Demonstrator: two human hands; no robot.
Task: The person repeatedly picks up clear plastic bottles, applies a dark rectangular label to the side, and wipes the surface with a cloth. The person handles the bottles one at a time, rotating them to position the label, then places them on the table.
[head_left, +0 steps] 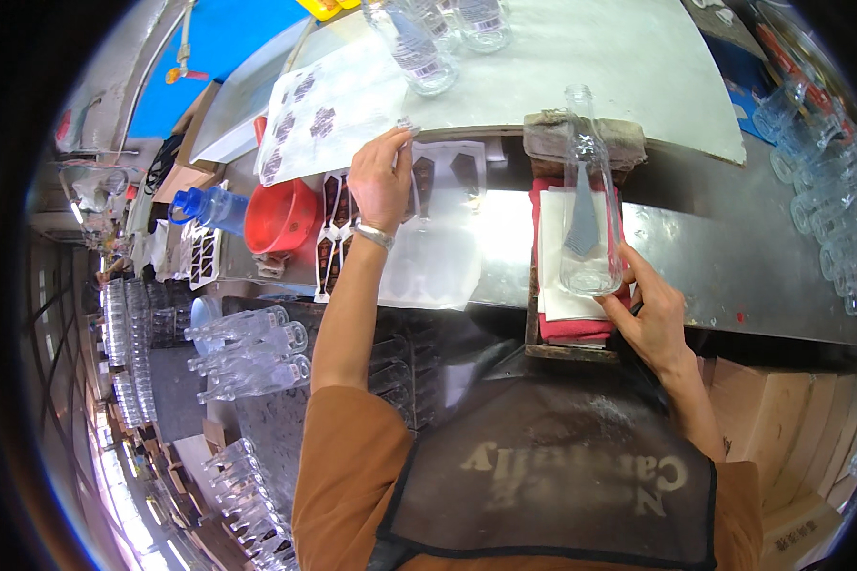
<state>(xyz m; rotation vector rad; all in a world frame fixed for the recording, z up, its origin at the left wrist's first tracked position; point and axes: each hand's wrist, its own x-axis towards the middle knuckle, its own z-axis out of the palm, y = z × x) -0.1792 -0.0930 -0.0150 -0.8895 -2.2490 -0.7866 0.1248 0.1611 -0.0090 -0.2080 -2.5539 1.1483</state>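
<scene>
A clear glass bottle (590, 262) with a grey tie-shaped decal lies on a padded wooden rest, its neck on a folded cloth (581, 141) and its base toward me. My right hand (652, 306) grips that base between thumb and fingers. Farther left, my left hand (383, 181) is closed in a pinch at a small printed decal (408, 125), beside a white decal sheet (328, 119). Whether that decal is loose from the sheet is hard to see. Below my left wrist lie sheets of dark tie-shaped decals (333, 233) and a pale translucent sheet (438, 257).
A red bowl (281, 217) and a blue-capped bottle (209, 207) stand at the left. Several glass bottles (419, 57) are on the far board. More glassware lines the right edge (824, 190) and the lower left (252, 352). Cardboard boxes (771, 409) stand at lower right.
</scene>
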